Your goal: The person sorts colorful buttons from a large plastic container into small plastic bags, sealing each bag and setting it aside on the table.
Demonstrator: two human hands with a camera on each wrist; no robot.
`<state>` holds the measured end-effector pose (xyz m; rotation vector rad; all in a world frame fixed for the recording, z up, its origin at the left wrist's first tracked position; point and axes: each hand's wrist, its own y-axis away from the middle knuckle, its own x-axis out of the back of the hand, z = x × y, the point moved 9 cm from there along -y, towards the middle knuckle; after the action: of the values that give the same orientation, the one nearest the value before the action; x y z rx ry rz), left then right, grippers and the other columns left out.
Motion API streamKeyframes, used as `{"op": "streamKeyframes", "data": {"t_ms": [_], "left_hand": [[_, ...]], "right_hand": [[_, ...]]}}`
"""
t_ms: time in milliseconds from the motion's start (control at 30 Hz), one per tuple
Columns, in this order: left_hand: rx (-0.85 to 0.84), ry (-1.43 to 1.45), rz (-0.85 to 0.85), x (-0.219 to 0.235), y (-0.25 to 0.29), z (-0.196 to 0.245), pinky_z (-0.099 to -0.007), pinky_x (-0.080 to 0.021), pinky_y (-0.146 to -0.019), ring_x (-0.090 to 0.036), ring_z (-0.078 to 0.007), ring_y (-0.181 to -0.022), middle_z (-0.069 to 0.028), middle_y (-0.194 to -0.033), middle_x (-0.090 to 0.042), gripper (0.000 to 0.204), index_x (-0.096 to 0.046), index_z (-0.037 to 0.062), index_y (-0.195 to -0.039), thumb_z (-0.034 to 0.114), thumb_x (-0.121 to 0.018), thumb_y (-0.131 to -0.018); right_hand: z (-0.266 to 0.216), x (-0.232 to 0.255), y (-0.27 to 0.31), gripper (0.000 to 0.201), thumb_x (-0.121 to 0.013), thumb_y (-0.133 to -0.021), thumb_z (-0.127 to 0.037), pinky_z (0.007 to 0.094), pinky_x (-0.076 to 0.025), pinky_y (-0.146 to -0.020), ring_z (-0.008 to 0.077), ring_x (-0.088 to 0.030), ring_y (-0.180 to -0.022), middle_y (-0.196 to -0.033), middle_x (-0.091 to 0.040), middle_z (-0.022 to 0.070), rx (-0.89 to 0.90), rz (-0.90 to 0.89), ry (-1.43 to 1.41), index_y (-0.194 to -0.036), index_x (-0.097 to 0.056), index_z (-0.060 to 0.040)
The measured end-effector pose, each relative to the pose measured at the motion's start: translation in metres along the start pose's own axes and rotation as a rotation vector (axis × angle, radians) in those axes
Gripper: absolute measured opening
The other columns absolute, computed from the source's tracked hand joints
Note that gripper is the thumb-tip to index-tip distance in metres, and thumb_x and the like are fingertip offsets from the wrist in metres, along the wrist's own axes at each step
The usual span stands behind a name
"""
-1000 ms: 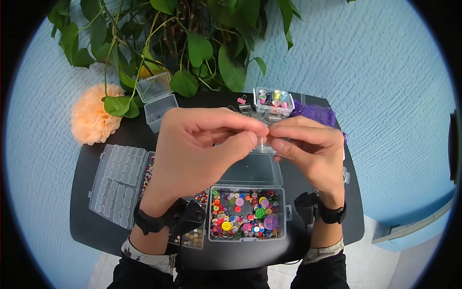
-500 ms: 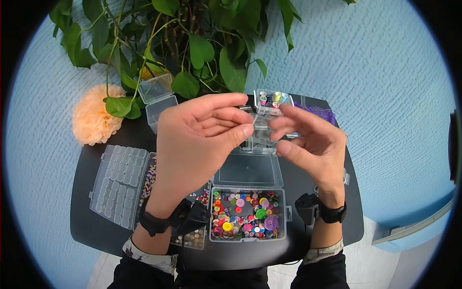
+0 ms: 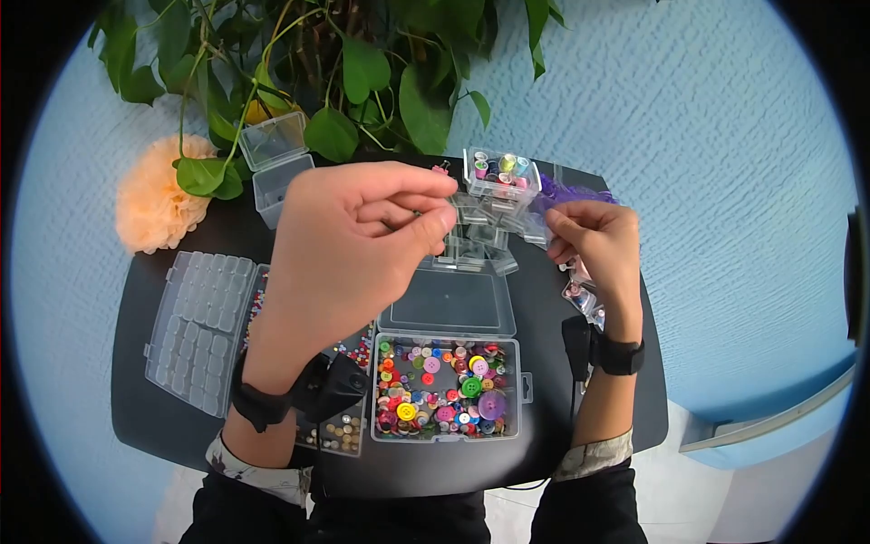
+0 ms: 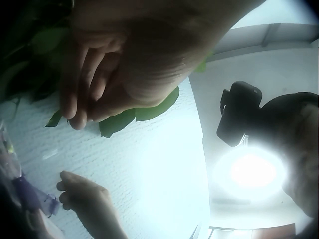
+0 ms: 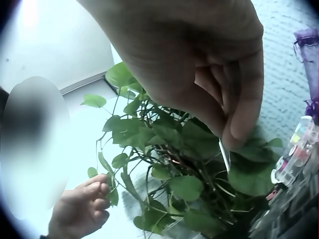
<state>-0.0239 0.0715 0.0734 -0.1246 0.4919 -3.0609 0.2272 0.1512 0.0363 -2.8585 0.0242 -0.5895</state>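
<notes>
Gap between left hand [image 3: 349, 238] and right [image 3: 600, 243]

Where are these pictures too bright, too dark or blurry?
Head view: evenly lit buttons, but a black rounded border; left wrist view: a light glares white, the left hand sits in shadow; right wrist view: the right hand is dark, the thin strip at its fingertips bright, and a smeared grey oval blurs the left side.

1. Head view: from above, looking forward and down over the worktop [image 3: 544, 431].
2. Left wrist view: close beside the left grip [image 4: 124, 62], facing up toward a bright light [image 4: 251, 172].
3. Right wrist view: close beside the right grip [image 5: 209, 64], facing the plant [image 5: 187, 186].
4. All three share the plant.
</notes>
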Motion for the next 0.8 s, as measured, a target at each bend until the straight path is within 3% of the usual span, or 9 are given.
{"op": "streamKeyframes", "data": {"t_ms": [100, 200, 400, 467, 500, 567, 600, 667, 800], "left_hand": [[-0.063, -0.042, -0.01, 0.0, -0.001, 0.0, -0.0199, -0.055, -0.064, -0.07, -0.0114, -0.074, -0.0117, -0.09, -0.072, 0.023, -0.069, -0.0066, -0.108, -0.002, -0.072, -0.085], [-0.087, -0.139, -0.015, -0.001, -0.002, 0.001, -0.0189, -0.054, -0.065, -0.069, -0.01, -0.074, -0.0114, -0.09, -0.073, 0.022, -0.07, -0.0066, -0.107, -0.003, -0.072, -0.085], [-0.096, -0.204, -0.023, 0.001, -0.002, 0.003, -0.0178, -0.053, -0.064, -0.069, -0.009, -0.072, -0.0104, -0.087, -0.073, 0.021, -0.071, -0.0055, -0.104, -0.003, -0.072, -0.084], [-0.124, -0.184, -0.015, 0.001, -0.002, 0.004, -0.0176, -0.053, -0.063, -0.069, -0.009, -0.071, -0.0101, -0.087, -0.073, 0.02, -0.071, -0.0053, -0.104, -0.003, -0.072, -0.084], [-0.133, -0.189, -0.01, 0.002, -0.002, 0.006, -0.0174, -0.053, -0.063, -0.069, -0.009, -0.071, -0.0099, -0.087, -0.073, 0.02, -0.071, -0.0051, -0.104, -0.003, -0.073, -0.084], [-0.136, -0.196, -0.011, 0.002, -0.002, 0.005, -0.0172, -0.053, -0.063, -0.069, -0.0089, -0.071, -0.0096, -0.087, -0.073, 0.02, -0.071, -0.0049, -0.103, -0.003, -0.073, -0.084], [-0.15, -0.201, -0.011, 0.001, -0.001, 0.006, -0.017, -0.053, -0.062, -0.069, -0.0086, -0.071, -0.0092, -0.086, -0.073, 0.019, -0.071, -0.0045, -0.103, -0.002, -0.073, -0.084], [-0.157, -0.209, -0.015, 0.001, -0.001, 0.006, -0.0169, -0.052, -0.062, -0.069, -0.0083, -0.071, -0.0087, -0.086, -0.073, 0.019, -0.072, -0.0041, -0.103, -0.002, -0.073, -0.084], [-0.162, -0.255, -0.007, 0.001, -0.001, 0.006, -0.0163, -0.052, -0.062, -0.068, -0.0073, -0.071, -0.0075, -0.085, -0.072, 0.018, -0.072, -0.003, -0.102, 0.0, -0.073, -0.085]], "right_hand": [[0.037, -0.001, -0.009, 0.017, -0.068, -0.09, -0.009, 0.0249, -0.053, -0.049, 0.015, -0.067, -0.056, -0.073, -0.07, 0.0108, -0.131, -0.123, 0.003, -0.091, -0.072, 0.0075], [0.06, -0.005, -0.012, 0.021, -0.068, -0.091, -0.011, 0.0256, -0.053, -0.048, 0.0155, -0.068, -0.057, -0.074, -0.07, 0.0109, -0.209, -0.126, 0.153, -0.092, -0.071, 0.0092], [0.085, -0.004, -0.02, 0.028, -0.072, -0.086, -0.017, 0.0278, -0.053, -0.05, 0.0162, -0.067, -0.055, -0.074, -0.071, 0.0136, -0.223, -0.036, 0.377, -0.098, -0.072, 0.0085], [0.082, 0.001, -0.025, 0.029, -0.072, -0.084, -0.015, 0.0327, -0.055, -0.055, 0.0183, -0.068, -0.055, -0.071, -0.071, 0.0153, -0.064, 0.096, 0.4, -0.102, -0.072, 0.007], [0.089, 0.0, -0.027, 0.029, -0.072, -0.084, -0.015, 0.0327, -0.055, -0.055, 0.0183, -0.068, -0.055, -0.071, -0.071, 0.0153, -0.071, 0.096, 0.399, -0.102, -0.072, 0.007], [0.1, -0.003, -0.03, 0.03, -0.072, -0.081, -0.014, 0.0368, -0.057, -0.072, 0.0267, -0.072, -0.071, -0.085, -0.073, 0.0207, -0.025, 0.125, 0.406, -0.104, -0.072, 0.005], [0.112, -0.006, -0.032, 0.03, -0.072, -0.081, -0.014, 0.0368, -0.057, -0.072, 0.0267, -0.072, -0.071, -0.085, -0.073, 0.0207, -0.033, 0.124, 0.404, -0.104, -0.072, 0.005], [0.117, -0.013, -0.034, 0.031, -0.072, -0.079, -0.015, 0.0388, -0.053, -0.089, 0.0334, -0.07, -0.095, -0.105, -0.071, 0.0228, 0.083, 0.107, 0.422, -0.105, -0.073, 0.0022], [0.126, -0.017, -0.036, 0.031, -0.072, -0.079, -0.017, 0.0393, -0.049, -0.097, 0.0362, -0.064, -0.11, -0.12, -0.066, 0.023, 0.125, 0.051, 0.401, -0.105, -0.074, -0.0017]]}}
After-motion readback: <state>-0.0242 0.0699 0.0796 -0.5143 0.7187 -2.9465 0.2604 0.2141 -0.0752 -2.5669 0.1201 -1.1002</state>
